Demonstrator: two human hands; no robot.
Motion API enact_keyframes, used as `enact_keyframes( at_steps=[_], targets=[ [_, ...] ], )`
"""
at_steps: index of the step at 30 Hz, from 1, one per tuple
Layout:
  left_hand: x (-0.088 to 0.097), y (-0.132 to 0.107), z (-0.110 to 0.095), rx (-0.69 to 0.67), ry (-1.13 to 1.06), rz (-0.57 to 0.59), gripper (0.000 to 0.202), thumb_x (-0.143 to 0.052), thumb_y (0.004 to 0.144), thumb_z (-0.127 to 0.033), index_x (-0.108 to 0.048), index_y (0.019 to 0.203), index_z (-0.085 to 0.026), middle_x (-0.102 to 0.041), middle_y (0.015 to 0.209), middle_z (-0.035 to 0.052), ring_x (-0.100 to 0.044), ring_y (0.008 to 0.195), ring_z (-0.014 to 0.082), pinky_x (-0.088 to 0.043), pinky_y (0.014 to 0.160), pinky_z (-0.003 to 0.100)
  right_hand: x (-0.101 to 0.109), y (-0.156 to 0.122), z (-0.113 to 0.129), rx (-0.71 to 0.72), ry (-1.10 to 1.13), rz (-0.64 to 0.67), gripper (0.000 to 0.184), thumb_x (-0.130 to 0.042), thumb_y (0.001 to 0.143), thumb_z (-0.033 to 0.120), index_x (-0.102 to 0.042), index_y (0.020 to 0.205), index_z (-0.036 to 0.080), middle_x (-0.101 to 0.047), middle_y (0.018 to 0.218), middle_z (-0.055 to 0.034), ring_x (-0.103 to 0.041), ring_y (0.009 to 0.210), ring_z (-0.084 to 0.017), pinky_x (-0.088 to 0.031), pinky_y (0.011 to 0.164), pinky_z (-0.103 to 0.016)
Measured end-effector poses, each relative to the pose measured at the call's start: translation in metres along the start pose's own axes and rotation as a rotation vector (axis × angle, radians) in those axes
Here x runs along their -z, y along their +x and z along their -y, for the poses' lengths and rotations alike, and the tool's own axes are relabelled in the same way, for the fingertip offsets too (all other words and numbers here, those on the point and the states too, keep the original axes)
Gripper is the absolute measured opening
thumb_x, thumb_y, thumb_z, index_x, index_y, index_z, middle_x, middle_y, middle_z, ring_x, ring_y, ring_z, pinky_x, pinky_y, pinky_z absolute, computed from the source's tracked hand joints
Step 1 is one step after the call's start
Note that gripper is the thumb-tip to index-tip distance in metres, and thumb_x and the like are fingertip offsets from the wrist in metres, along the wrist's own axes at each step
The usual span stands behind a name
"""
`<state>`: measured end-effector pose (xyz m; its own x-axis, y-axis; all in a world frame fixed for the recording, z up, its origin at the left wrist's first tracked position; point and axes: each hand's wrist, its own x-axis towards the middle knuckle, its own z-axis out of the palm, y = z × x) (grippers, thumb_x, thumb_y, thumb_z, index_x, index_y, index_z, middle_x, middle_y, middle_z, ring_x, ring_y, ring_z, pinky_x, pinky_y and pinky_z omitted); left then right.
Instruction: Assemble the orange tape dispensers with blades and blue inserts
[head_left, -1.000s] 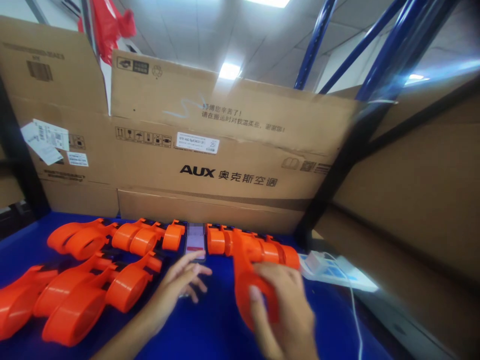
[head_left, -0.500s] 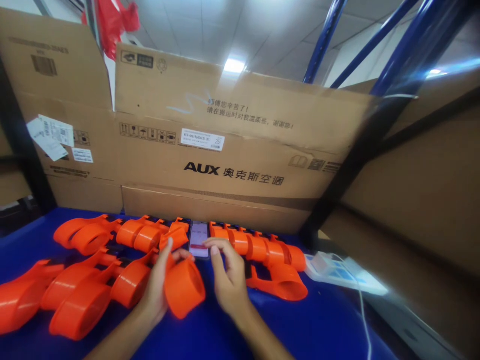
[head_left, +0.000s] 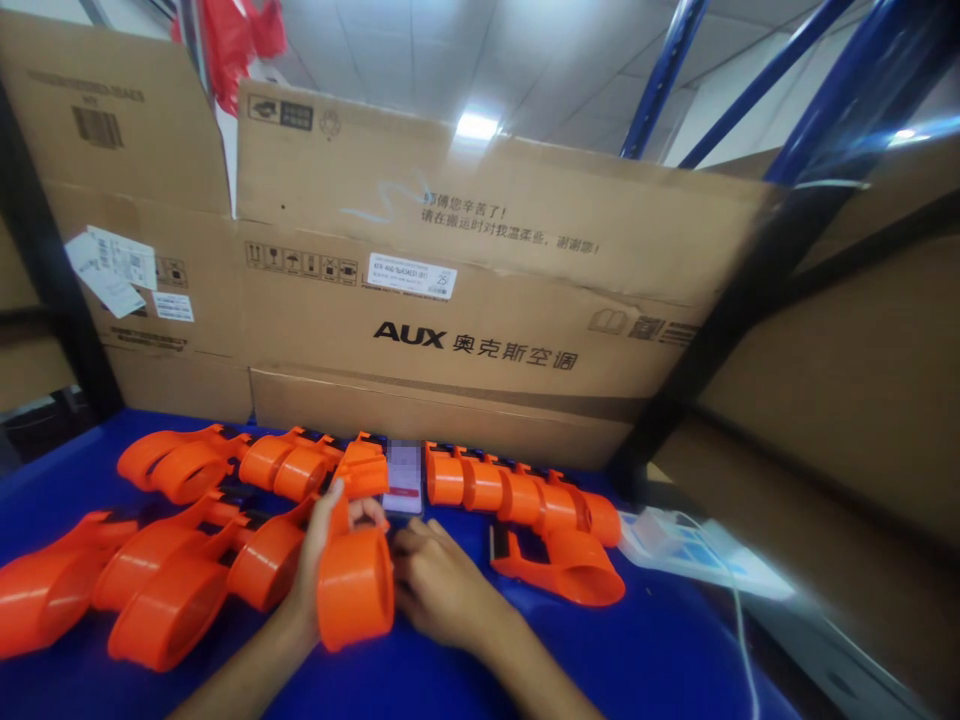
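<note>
My left hand (head_left: 319, 560) is closed around the arm of an orange plastic ring with a handle-like arm (head_left: 354, 590), holding it above the blue table surface. Close beside that ring, on its right, my right hand (head_left: 439, 580) has its fingers curled inward; the fingertips are partly hidden, and I cannot tell whether they touch the ring or hold anything. A phone (head_left: 403, 485) with a lit screen lies just beyond both hands. Another ring part (head_left: 577, 565) with a dark strip on its end rests to the right of my right hand.
Several similar orange ring parts (head_left: 169, 610) lie at the left, and a row of them (head_left: 521, 497) sits right of the phone. Behind stands a cardboard panel (head_left: 480, 390). A white power strip with a cable (head_left: 697, 550) is at the right, near a dark rack post (head_left: 675, 400).
My right hand has come down from the phone screen to beside the held ring, its fingers curling in. The ring in my left hand has turned and shifted slightly left.
</note>
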<state>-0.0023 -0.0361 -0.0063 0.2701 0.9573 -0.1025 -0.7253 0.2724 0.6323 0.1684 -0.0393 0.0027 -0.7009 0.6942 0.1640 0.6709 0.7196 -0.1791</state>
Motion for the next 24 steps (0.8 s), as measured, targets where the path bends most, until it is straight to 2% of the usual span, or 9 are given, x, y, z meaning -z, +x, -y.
enact_keyframes(
  at_steps=[3,7,10,12,15,18,24],
  targets=[
    [-0.002,-0.002,0.002,-0.028,0.111,-0.016,0.061,-0.06,0.078,-0.075,-0.064,0.069,-0.014,-0.055,0.046,0.0002,-0.05,0.041,0.0122,-0.038,0.045,0.022,0.004,-0.005,-0.006,-0.021,0.053,-0.062,0.006,-0.062,0.086,0.018,-0.067,0.087,0.019,-0.067,0.093,-0.0059,-0.057,0.093,-0.022,-0.039,0.082,-0.033],
    [-0.004,-0.001,0.007,-0.026,0.287,-0.05,0.066,-0.054,0.077,-0.08,-0.061,0.065,-0.016,-0.054,0.044,0.0003,-0.051,0.039,0.0132,-0.037,0.043,0.023,0.015,-0.013,-0.021,-0.204,0.312,-0.239,0.007,-0.057,0.087,0.017,-0.062,0.083,0.02,-0.067,0.081,-0.0021,-0.06,0.075,-0.018,-0.042,0.071,-0.029],
    [-0.006,0.001,0.012,-0.096,0.373,-0.101,0.057,-0.059,0.078,-0.075,-0.057,0.072,-0.019,-0.059,0.052,-0.0014,-0.049,0.04,0.0114,-0.035,0.042,0.022,0.021,-0.016,-0.033,-0.32,0.742,-0.443,0.014,-0.055,0.095,0.03,-0.059,0.085,0.021,-0.066,0.07,0.0001,-0.06,0.063,-0.016,-0.045,0.063,-0.027],
    [-0.004,0.003,0.016,-0.176,0.431,-0.103,0.049,-0.064,0.08,-0.069,-0.056,0.082,-0.02,-0.063,0.06,-0.0024,-0.049,0.043,0.0098,-0.036,0.044,0.02,0.024,-0.016,-0.039,-0.383,0.969,-0.579,0.022,-0.059,0.094,0.042,-0.06,0.088,0.021,-0.063,0.064,0.0013,-0.056,0.055,-0.015,-0.043,0.056,-0.026],
    [0.001,0.006,0.02,-0.229,0.507,-0.09,0.043,-0.067,0.082,-0.062,-0.056,0.088,-0.021,-0.065,0.067,-0.0029,-0.048,0.046,0.0084,-0.036,0.047,0.019,0.024,-0.014,-0.044,-0.44,1.071,-0.707,0.031,-0.065,0.089,0.05,-0.062,0.092,0.02,-0.055,0.059,0.0043,-0.047,0.049,-0.012,-0.037,0.047,-0.024],
    [0.004,0.007,0.02,-0.217,0.528,-0.091,0.044,-0.066,0.081,-0.063,-0.057,0.086,-0.02,-0.065,0.067,-0.0022,-0.049,0.045,0.0086,-0.035,0.046,0.02,0.021,-0.013,-0.045,-0.455,1.11,-0.741,0.035,-0.069,0.086,0.053,-0.063,0.092,0.02,-0.048,0.058,0.0061,-0.043,0.049,-0.011,-0.034,0.045,-0.023],
    [-0.004,0.004,0.017,-0.193,0.448,-0.112,0.046,-0.071,0.076,-0.063,-0.058,0.081,-0.02,-0.064,0.059,-0.0023,-0.05,0.042,0.0104,-0.034,0.044,0.02,0.019,-0.01,-0.034,-0.415,1.179,-0.679,0.035,-0.072,0.084,0.053,-0.067,0.091,0.018,-0.055,0.062,0.0028,-0.047,0.052,-0.012,-0.04,0.047,-0.024]
  ],
)
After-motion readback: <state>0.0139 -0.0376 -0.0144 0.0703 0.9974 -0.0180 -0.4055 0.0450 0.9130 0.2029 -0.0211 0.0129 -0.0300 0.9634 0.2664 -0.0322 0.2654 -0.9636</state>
